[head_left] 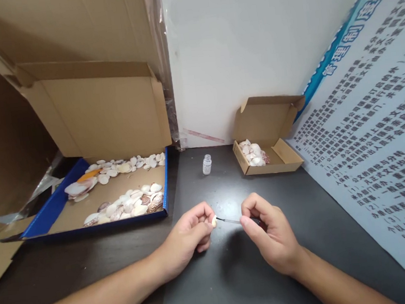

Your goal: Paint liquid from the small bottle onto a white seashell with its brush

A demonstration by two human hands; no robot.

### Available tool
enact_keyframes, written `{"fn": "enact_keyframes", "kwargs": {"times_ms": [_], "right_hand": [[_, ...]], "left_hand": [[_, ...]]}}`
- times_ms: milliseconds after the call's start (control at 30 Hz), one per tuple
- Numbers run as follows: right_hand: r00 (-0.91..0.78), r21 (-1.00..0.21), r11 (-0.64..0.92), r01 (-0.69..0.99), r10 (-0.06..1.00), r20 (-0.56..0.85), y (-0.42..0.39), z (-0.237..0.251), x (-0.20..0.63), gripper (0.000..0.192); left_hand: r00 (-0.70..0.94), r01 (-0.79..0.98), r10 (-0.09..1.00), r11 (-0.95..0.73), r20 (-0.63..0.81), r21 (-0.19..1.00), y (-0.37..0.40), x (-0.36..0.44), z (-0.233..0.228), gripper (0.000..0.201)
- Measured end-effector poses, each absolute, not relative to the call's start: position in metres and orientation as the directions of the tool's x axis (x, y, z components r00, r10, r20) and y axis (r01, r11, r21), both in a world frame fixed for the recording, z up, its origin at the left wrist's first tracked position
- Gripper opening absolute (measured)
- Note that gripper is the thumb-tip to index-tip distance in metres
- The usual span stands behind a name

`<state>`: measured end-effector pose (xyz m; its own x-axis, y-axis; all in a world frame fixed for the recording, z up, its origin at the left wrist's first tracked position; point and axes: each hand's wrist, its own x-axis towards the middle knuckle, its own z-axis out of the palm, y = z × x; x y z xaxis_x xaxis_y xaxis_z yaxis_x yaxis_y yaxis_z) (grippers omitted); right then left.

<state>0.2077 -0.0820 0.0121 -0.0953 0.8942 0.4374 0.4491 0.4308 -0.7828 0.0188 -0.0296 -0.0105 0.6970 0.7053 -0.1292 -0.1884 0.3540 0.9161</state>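
Observation:
A small pale shell (214, 222) is pinched between the thumb and fingers of my left hand (192, 228), its edge facing right. In my right hand (270, 232), closed in a pinch, is a thin brush (230, 221) with a clear stem. Its dark tip touches or nearly touches the shell; I cannot tell which. The brush's back end is hidden by my fingers. Beyond both hands stands a small uncapped glass bottle (207, 164) with a whitish label, upright on the dark table.
At the left lies an open blue-edged cardboard box (80, 207) with many shells (131, 204) along its back and front. A smaller open cardboard box (280, 166) at the right holds more shells (254, 154). A white panel (249, 44) and a printed poster (375, 127) border the table (203, 288).

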Motion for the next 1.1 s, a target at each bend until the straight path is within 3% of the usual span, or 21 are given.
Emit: {"fn": "enact_keyframes", "kwargs": {"times_ms": [700, 900, 1100], "right_hand": [[-0.018, -0.783, 0.352, 0.513, 0.916, 0.4, -0.0798, 0.0165, 0.207, 0.023], [-0.119, -0.772, 0.386, 0.505, 0.917, 0.381, -0.0841, 0.0178, 0.2051, 0.018], [-0.036, -0.796, 0.353, 0.492, 0.921, 0.387, -0.0873, 0.0112, 0.2027, 0.014]], "left_hand": [[0.735, -0.163, 0.666, 0.353, -0.125, 0.921, -0.0292, 0.0177, -0.012, 0.023], [0.743, -0.145, 0.657, 0.349, -0.132, 0.926, -0.0297, 0.018, -0.0112, 0.026], [0.747, -0.146, 0.65, 0.368, -0.141, 0.918, -0.0298, 0.0176, -0.0109, 0.026]]}}
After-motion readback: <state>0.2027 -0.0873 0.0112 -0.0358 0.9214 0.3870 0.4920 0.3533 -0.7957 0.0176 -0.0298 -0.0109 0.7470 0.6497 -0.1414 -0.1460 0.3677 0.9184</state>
